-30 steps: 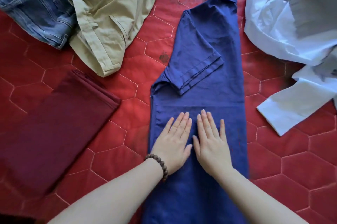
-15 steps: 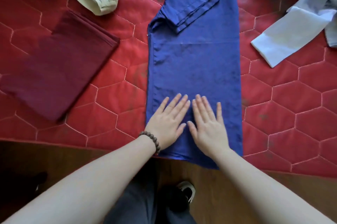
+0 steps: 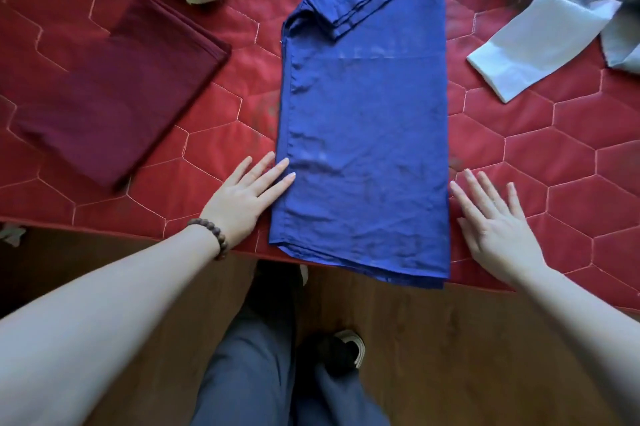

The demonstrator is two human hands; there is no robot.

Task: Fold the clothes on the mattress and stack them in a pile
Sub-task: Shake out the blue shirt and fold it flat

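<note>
Flanking the blue shirt (image 3: pixel 367 134) with flat left hand (image 3: pixel 242 200) and right hand (image 3: pixel 498 228), I judge its hem needs folding up next.

No text, label, brand, number or sign can be read anywhere: the blue shirt (image 3: pixel 367 134), the folded maroon cloth (image 3: pixel 104 96) at left and the red mattress (image 3: pixel 554 165) all show plain surfaces.
</note>
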